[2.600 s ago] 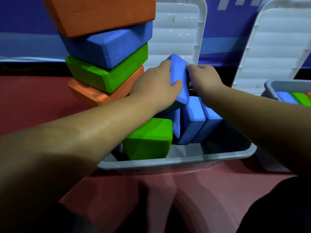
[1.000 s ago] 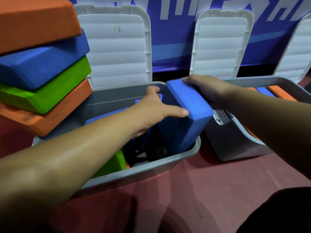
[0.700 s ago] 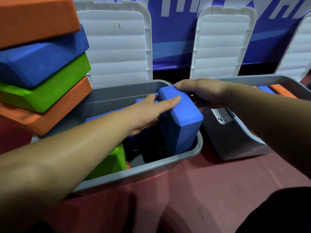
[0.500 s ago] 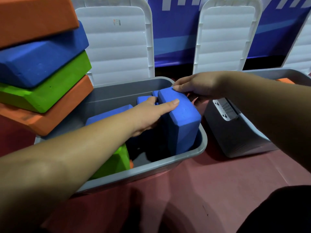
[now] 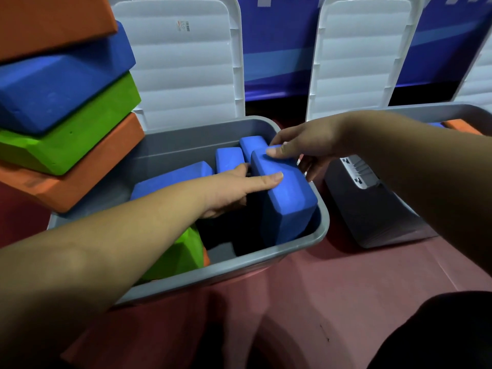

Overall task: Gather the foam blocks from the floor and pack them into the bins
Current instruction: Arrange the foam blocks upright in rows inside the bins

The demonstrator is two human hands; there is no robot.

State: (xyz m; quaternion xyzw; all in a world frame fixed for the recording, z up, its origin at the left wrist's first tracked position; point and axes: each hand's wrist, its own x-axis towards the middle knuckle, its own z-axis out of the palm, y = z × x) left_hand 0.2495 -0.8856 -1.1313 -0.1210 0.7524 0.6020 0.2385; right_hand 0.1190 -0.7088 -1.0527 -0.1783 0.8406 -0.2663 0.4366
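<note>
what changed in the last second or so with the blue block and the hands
The blue foam block, tilted above the right end of the grey bin a second ago, went down into it and now stands on edge by the right wall. The left hand and right hand kept hold of it throughout. The stack of blocks at left and the white lids stayed put.

A stack of blocks (image 5: 66,102) stands left of the near bin (image 5: 266,259); inside, the rightmost block (image 5: 287,209) stands against its right wall. A second bin (image 5: 372,222) sits right, lids (image 5: 186,62) behind.
</note>
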